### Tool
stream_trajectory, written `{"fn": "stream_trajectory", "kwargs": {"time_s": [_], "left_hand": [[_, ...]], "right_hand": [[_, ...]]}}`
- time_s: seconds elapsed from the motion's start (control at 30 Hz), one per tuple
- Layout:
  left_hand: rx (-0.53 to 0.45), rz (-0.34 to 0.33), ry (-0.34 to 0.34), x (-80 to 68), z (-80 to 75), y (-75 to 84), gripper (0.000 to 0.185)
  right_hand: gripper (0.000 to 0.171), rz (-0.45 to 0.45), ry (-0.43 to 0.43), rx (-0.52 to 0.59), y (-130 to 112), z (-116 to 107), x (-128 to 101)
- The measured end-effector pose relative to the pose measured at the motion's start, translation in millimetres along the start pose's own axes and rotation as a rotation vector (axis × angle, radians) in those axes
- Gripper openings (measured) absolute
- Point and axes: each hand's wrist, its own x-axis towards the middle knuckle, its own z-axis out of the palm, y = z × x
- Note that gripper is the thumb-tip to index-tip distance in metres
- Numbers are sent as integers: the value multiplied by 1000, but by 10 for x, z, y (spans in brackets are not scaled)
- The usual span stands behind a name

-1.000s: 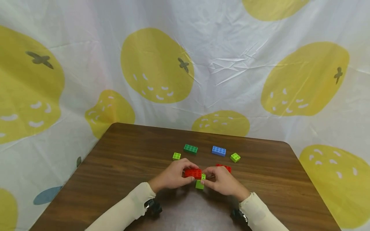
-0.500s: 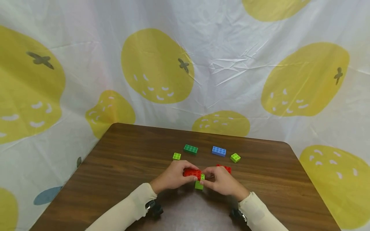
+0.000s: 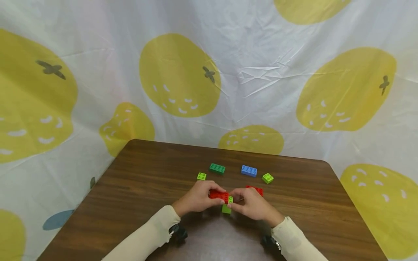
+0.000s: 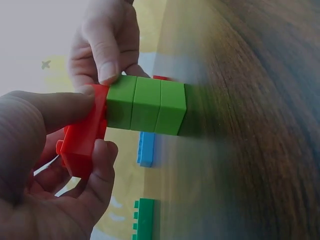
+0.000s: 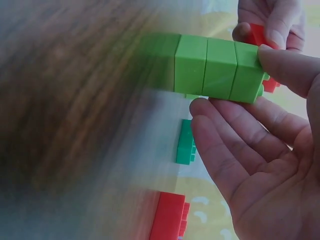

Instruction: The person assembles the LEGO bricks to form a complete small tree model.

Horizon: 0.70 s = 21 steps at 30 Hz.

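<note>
My left hand (image 3: 199, 197) grips a red eight-stud toy brick (image 4: 86, 131) between thumb and fingers. That brick is at the top of an upright stack of lime green bricks (image 4: 146, 105), against its left part. Some studs on the stack's top show to the right of the red brick in the head view. My right hand (image 3: 253, 204) pinches the upper part of the stack, its thumb on the near side and fingers behind. Whether the red brick is fully seated on the studs, I cannot tell.
Beyond the hands on the brown wooden table (image 3: 147, 163) lie a dark green brick (image 3: 217, 168), a blue brick (image 3: 249, 170) and two small lime bricks, one left (image 3: 201, 176) and one right (image 3: 267, 178). Another red brick (image 3: 256, 190) is partly hidden behind my right hand. A lemon-print cloth (image 3: 254, 98) hangs behind.
The red brick in my left hand has tilted and lowered slightly against the stack's top. My right hand keeps its hold on the stack. The head view has shifted a little.
</note>
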Motion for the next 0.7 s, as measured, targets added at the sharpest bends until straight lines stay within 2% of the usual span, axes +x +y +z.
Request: {"fn": "stream_trajectory", "kwargs": {"time_s": [0.23, 0.6, 0.7], "left_hand": [[24, 1, -3, 13, 12, -5, 31], [32, -24, -13, 7, 0, 6, 33], [30, -25, -16, 8, -6, 8, 33]], "right_hand": [[30, 14, 88, -15, 80, -120, -23], [38, 100, 208, -41, 349, -341, -53], [38, 122, 228, -85, 431, -380, -55]]}}
